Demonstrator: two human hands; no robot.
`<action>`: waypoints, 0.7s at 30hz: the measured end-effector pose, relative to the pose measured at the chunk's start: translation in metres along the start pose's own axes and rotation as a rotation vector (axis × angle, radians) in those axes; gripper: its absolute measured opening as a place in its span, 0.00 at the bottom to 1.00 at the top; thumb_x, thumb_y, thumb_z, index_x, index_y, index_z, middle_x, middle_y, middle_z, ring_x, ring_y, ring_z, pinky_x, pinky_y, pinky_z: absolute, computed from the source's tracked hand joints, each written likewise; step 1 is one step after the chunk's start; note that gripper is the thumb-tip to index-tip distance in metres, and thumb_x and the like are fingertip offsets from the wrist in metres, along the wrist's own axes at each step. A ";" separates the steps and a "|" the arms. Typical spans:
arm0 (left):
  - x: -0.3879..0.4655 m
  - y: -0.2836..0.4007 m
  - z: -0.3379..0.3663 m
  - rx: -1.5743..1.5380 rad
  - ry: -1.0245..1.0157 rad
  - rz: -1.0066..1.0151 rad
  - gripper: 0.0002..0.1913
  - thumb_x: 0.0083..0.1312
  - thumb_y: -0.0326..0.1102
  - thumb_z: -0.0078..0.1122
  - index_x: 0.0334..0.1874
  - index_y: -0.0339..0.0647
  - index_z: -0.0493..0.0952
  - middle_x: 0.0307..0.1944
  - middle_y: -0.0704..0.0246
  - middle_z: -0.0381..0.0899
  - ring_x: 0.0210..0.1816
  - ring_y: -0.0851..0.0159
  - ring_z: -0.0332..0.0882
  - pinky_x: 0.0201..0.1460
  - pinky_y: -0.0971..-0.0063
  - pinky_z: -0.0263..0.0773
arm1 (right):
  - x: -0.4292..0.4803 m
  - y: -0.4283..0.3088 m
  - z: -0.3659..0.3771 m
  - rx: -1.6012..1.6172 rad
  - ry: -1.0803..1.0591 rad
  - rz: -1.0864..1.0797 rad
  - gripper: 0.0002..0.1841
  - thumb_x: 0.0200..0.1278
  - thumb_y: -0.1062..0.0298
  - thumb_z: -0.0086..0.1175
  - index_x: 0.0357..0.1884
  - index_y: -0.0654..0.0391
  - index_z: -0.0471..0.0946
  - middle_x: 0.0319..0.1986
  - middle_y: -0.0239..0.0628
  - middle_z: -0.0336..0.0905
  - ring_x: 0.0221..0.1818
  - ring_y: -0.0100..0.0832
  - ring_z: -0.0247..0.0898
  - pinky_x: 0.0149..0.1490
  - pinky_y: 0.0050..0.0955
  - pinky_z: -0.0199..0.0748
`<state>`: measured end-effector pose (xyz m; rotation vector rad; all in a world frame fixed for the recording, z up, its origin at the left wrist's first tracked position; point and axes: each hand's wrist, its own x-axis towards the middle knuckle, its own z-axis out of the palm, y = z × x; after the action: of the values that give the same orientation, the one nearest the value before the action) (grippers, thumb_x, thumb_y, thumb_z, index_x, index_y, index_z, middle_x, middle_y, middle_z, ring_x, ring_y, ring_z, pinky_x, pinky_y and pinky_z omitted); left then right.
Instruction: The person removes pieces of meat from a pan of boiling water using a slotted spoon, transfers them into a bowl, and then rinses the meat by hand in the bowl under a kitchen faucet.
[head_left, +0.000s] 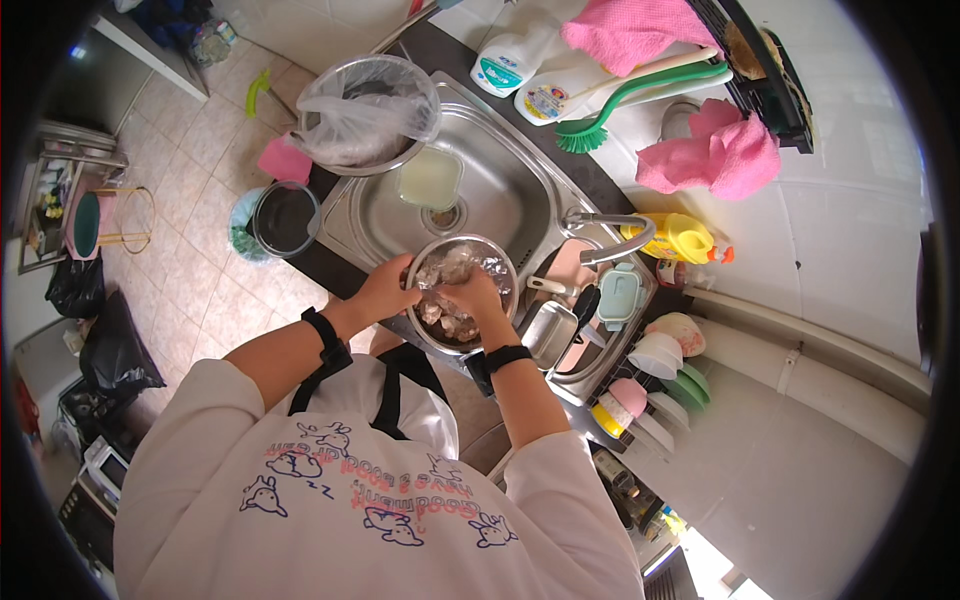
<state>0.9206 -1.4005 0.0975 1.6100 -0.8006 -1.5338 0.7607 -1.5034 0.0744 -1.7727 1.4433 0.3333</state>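
A round stainless steel bowl (512, 300) holds pale, lumpy pieces that look like raw meat (459, 324) in some liquid. It is at the near edge of the sink (517, 176). My left hand (381, 291) grips the bowl's left rim, the thumb over the edge. Inside the bowl, my right hand (478, 295) touches the pieces; its fingertips are partly hidden, so I cannot tell whether it holds one. Beyond the bowl, a clear rectangular container (430, 178) with cloudy liquid rests in the sink beside the drain (444, 217).
A large bowl (420, 154) with a plastic bag (360, 124) straddles the sink's left rim. The curved faucet (628, 244) overhangs the drainboard, where a metal tray (550, 335) and a lidded box (621, 292) crowd together. A dark-looking tub (286, 219) stands left. Bottles (504, 66) line the wall.
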 end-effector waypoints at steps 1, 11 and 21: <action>0.000 0.000 0.000 -0.004 0.000 0.000 0.18 0.49 0.24 0.54 0.44 0.36 0.66 0.26 0.68 0.74 0.19 0.74 0.70 0.17 0.82 0.67 | -0.001 -0.002 -0.003 0.000 0.000 -0.001 0.40 0.29 0.53 0.68 0.48 0.66 0.69 0.40 0.53 0.76 0.45 0.46 0.72 0.50 0.35 0.69; 0.001 -0.003 0.002 -0.004 -0.005 -0.004 0.19 0.48 0.24 0.55 0.44 0.36 0.66 0.27 0.68 0.74 0.19 0.74 0.70 0.17 0.81 0.67 | -0.037 -0.006 -0.031 -0.173 0.242 -0.422 0.28 0.32 0.66 0.64 0.44 0.51 0.72 0.42 0.42 0.72 0.46 0.45 0.68 0.48 0.38 0.69; 0.000 -0.002 0.000 -0.012 -0.003 0.018 0.19 0.47 0.25 0.55 0.44 0.36 0.67 0.26 0.69 0.73 0.19 0.74 0.70 0.18 0.82 0.67 | -0.077 0.006 -0.008 -0.045 0.498 -0.365 0.39 0.39 0.61 0.64 0.56 0.59 0.59 0.52 0.55 0.61 0.54 0.53 0.60 0.57 0.39 0.61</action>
<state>0.9205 -1.3995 0.0953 1.5876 -0.8039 -1.5265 0.7296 -1.4557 0.1265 -2.2090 1.3982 -0.2893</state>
